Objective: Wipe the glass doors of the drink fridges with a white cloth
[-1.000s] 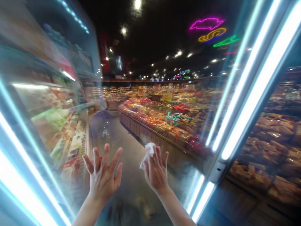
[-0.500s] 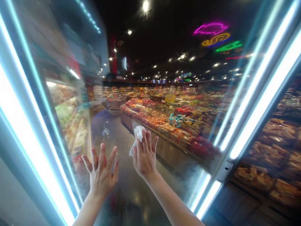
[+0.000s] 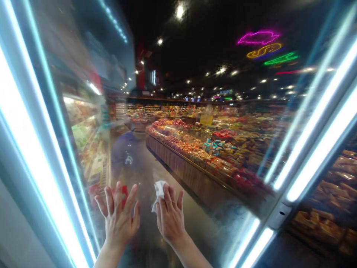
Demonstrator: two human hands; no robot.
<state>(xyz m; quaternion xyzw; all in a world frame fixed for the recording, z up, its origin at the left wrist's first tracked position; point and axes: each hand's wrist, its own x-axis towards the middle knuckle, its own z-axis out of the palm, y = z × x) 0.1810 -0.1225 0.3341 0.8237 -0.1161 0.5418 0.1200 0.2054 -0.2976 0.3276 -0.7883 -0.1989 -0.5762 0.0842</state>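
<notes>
My right hand (image 3: 170,219) presses a white tissue (image 3: 160,189) under its fingers, its back turned to me and the fingers stretched forward. The tissue is crumpled, and part of it sticks out on the left of the fingers. It lies against what looks like a clear glass pane, with a misty patch (image 3: 232,217) low on the right. To the left, my left hand (image 3: 119,219) is raised with its fingers spread, holding nothing. Whether its palm touches the glass is hidden from me.
Bright light tubes (image 3: 30,123) run down the left side, and more tubes (image 3: 320,145) flank a metal frame on the right. Through the pane show a long display stand (image 3: 178,160) heaped with packaged goods, shelves (image 3: 89,137) at left, and neon signs (image 3: 259,37).
My right hand has moved down with the tissue, which sits lower on the pane. My left hand is slightly lower too. The view has shifted a little left.
</notes>
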